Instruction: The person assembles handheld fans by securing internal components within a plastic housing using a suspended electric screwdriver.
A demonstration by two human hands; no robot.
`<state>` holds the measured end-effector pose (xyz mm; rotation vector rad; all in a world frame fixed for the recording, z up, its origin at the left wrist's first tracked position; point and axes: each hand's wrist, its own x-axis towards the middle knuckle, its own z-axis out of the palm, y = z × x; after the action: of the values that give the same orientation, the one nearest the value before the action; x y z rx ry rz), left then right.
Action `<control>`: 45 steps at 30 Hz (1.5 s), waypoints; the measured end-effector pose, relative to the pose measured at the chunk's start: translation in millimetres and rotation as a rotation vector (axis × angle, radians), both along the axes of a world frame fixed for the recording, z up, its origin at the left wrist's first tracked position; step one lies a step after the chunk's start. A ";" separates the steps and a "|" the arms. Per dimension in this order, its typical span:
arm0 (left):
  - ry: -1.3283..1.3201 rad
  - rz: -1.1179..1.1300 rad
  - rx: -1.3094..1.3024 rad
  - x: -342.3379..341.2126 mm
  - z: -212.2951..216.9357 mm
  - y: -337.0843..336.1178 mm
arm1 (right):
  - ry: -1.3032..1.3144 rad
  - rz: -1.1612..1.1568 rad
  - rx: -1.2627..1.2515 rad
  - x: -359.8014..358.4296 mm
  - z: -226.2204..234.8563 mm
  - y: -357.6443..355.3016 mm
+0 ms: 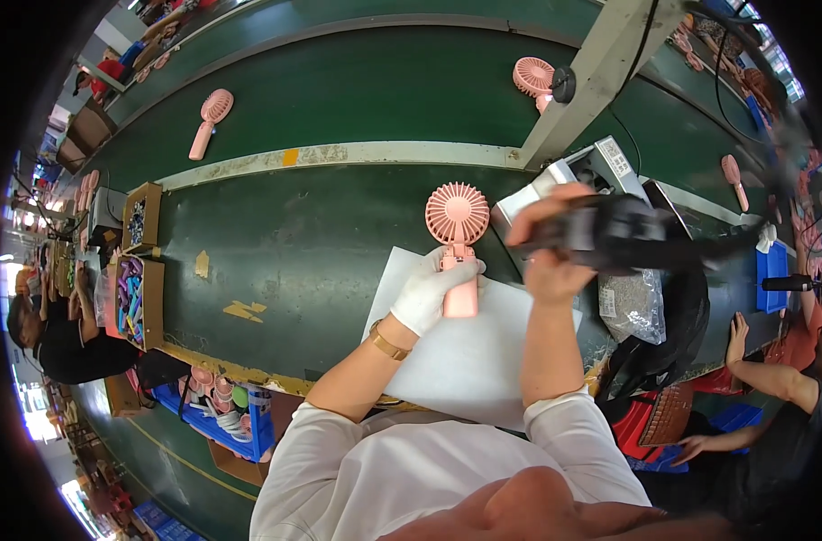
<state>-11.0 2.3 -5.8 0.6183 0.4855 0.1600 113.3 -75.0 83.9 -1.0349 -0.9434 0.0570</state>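
White shirt cloth [402,464] fills the lower middle, nearest the camera, with both forearms reaching out over a sheet of white paper [465,365] on the green bench [293,225]. Over that sheet the gloved left hand [431,284] grips the handle of a pink fan [458,227], thumb across its front, the round grille pointing away from the person. That grip looks sound: holding low on the handle leaves the grille free of pressure, and a steady wrist would stop the fan twisting. The right hand [557,275], bare as far as shows, has its fingers curled round a dark object [609,233], raised just to the right of the fan. Best to hold that object firmly and carry it well clear of the thin grille ribs.

Blur hides what the dark object is and where its tip lies; whether the fan's handle rests on the paper, I cannot tell. Beyond the right forearm, a clear bag [633,311] holds grey contents too fine to make out. Behind the right hand, an open box [600,167] is partly covered. Farther off on the green belt [357,90], a metal post [578,86] cuts across another pink fan [532,77].
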 end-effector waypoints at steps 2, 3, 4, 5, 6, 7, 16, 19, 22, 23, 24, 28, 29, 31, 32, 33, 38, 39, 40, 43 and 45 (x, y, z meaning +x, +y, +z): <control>-0.007 -0.001 0.027 2.4 7.9 -3.1 | -0.024 -0.151 0.027 15.2 1.7 -11.7; -0.009 -0.011 0.058 2.7 10.3 -2.8 | -0.029 -0.125 0.044 21.0 1.1 -12.8; -0.008 -0.012 0.058 2.8 11.0 -2.5 | -0.029 -0.126 0.044 21.2 -0.2 -10.0; -0.016 -0.039 0.079 2.7 11.5 -2.3 | 0.003 -0.165 0.006 19.5 -0.1 -5.6; -0.024 -0.066 0.099 2.2 12.3 -1.9 | 0.034 -0.203 -0.033 18.0 -0.2 -2.9; -0.023 -0.065 0.101 1.4 14.1 -2.1 | 0.035 -0.203 -0.031 18.2 -2.2 -2.9; 0.261 -0.107 0.728 4.1 2.5 -15.2 | 0.261 0.109 0.020 3.4 -13.5 11.2; 0.361 -0.124 0.799 4.9 11.6 -16.4 | 0.301 0.164 0.052 -5.4 -13.2 17.8; 0.336 -0.114 0.784 4.6 11.7 -17.2 | 0.300 0.176 0.057 -7.2 -17.7 19.5; 0.321 -0.107 0.784 4.4 10.9 -17.7 | 0.301 0.182 0.068 -7.9 -18.4 20.0; 0.306 -0.101 0.785 4.3 10.3 -17.5 | 0.303 0.187 0.066 -9.0 -18.6 21.2; 0.331 -0.093 0.813 3.9 8.3 -17.0 | 0.328 0.195 0.085 -11.9 -21.3 25.0; 0.340 -0.094 0.831 3.6 7.1 -16.8 | 0.330 0.206 0.084 -12.3 -23.4 26.1; 0.350 -0.093 0.849 3.7 6.6 -17.4 | 0.346 0.215 0.069 -14.4 -28.7 28.5; 0.342 -0.077 0.847 3.7 6.5 -17.6 | 0.362 0.222 0.055 -15.6 -31.7 29.7; 0.334 -0.062 0.844 4.0 6.3 -17.5 | 0.361 0.224 0.055 -16.0 -35.0 30.1; 0.362 -0.084 0.866 5.6 10.4 -14.6 | 0.339 0.193 0.060 -17.7 -43.1 33.1; 0.345 -0.063 0.847 5.2 9.8 -15.4 | 0.340 0.193 0.062 -18.7 -42.5 33.3; 0.345 -0.064 0.849 4.9 9.7 -15.7 | 0.337 0.183 0.056 -19.4 -41.0 33.6; 0.344 -0.061 0.861 5.0 12.8 -16.8 | 0.333 0.160 0.045 -16.9 -35.6 31.5; 0.187 0.007 0.574 3.3 17.3 -17.3 | 0.330 0.157 0.044 -15.4 -27.0 30.5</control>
<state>-7.8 -15.0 11.5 1.2008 0.6277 0.2527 97.9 -44.6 56.8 -0.8768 -0.7193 0.3267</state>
